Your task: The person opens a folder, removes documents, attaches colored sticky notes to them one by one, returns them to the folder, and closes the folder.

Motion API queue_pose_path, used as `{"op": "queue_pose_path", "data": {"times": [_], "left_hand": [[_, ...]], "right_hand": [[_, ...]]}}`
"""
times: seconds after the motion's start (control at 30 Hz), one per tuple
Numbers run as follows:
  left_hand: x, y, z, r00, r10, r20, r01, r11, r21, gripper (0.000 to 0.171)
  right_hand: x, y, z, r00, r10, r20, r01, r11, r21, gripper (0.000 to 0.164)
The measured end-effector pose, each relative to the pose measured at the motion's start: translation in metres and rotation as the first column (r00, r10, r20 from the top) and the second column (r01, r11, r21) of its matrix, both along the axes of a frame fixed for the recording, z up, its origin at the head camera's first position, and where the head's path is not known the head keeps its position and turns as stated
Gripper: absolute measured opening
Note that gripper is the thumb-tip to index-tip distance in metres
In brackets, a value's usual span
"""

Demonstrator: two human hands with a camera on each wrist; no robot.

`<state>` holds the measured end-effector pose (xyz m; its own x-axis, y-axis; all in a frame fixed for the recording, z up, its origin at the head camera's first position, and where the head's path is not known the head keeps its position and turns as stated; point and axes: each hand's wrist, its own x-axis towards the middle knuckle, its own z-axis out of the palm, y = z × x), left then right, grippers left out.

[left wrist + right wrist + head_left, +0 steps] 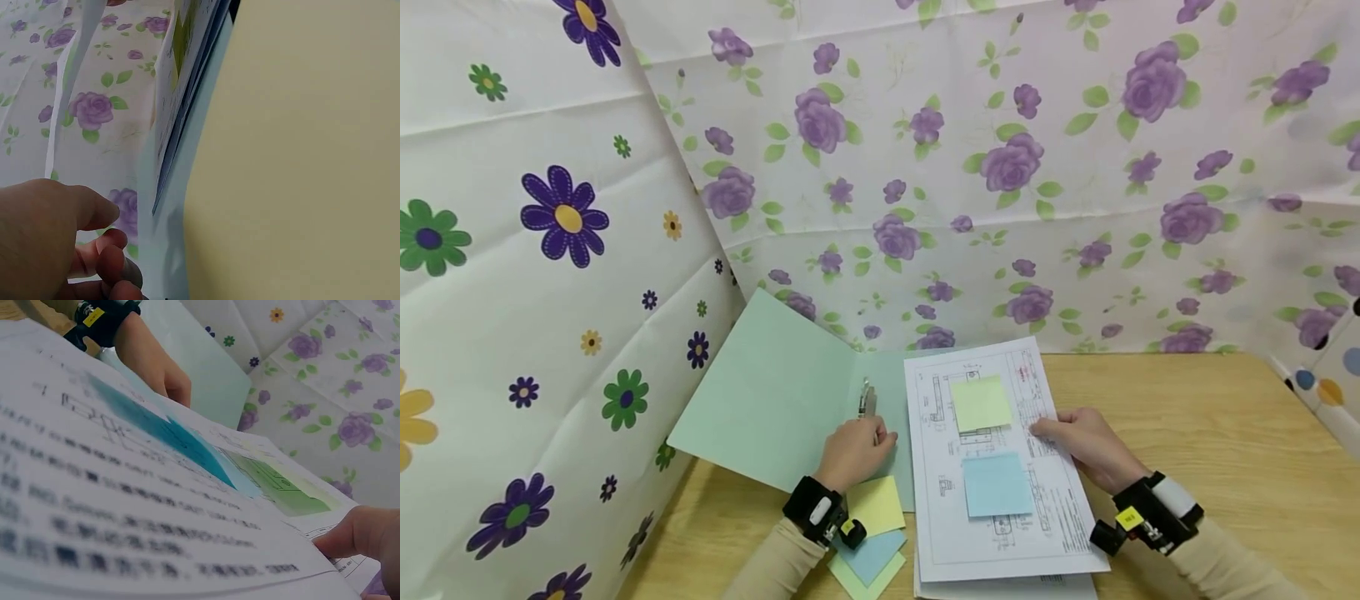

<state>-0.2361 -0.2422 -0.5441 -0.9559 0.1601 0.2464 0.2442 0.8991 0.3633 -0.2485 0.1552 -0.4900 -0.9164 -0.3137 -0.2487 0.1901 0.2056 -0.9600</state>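
Note:
My right hand (1093, 448) pinches the right edge of a printed technical drawing (940, 533), thumb on top. On that sheet are a yellow-green sticky note (982, 403) and a blue sticky note (997, 486). My left hand (855, 454) is over the spine of a pale green folder (775, 392), its fingers loosely curled beside a metal clip (867, 398). In the left wrist view, the thumb (94, 209) is apart from the fingers and nothing shows between them. The lower part of the clip is hidden behind the left hand.
Below my left wrist lie a yellow sticky note (880, 504), a blue one (874, 557) and a yellow-green one (887, 579), overlapping. More paper (1022, 588) lies under the drawing. Flowered cloth (925, 183) stands behind the wooden table (1225, 433).

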Motion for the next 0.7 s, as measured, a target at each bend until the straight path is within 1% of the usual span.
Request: {"op": "queue_pose_path", "data": {"times": [0.13,0.3,0.37,0.43,0.57,0.63,0.7], "left_hand": [[0.000,0.000,-0.002,1.000,-0.004,0.003,0.004,1.000,0.002,0.039],[-0.004,0.002,-0.005,0.998,0.008,0.069,-0.008,1.000,0.001,0.039],[-0.005,0.003,-0.006,0.997,0.010,0.083,-0.010,1.000,0.001,0.040],[-0.006,0.005,-0.006,0.997,0.001,0.080,-0.002,1.000,0.011,0.040],[-0.004,0.007,-0.006,0.998,-0.033,0.062,0.029,0.998,0.055,0.039],[-0.004,0.008,-0.008,0.996,-0.060,0.059,0.056,0.996,0.076,0.037],[-0.002,0.011,-0.008,0.994,-0.095,0.059,0.089,0.991,0.102,0.035]], "right_hand": [[0.001,0.001,-0.004,1.000,-0.016,0.008,0.016,1.000,0.015,0.053],[0.002,0.003,-0.010,1.000,-0.027,0.016,0.026,0.999,0.035,0.053],[0.002,0.003,-0.011,0.999,-0.036,0.013,0.035,0.998,0.044,0.052],[0.003,0.004,-0.012,0.999,-0.041,0.009,0.040,0.998,0.053,0.051],[0.003,0.004,-0.017,0.999,-0.053,0.009,0.052,0.995,0.084,0.048],[0.003,0.005,-0.020,0.998,-0.056,0.017,0.054,0.993,0.101,0.048],[0.002,0.005,-0.023,0.998,-0.066,0.024,0.063,0.992,0.114,0.047]]}}
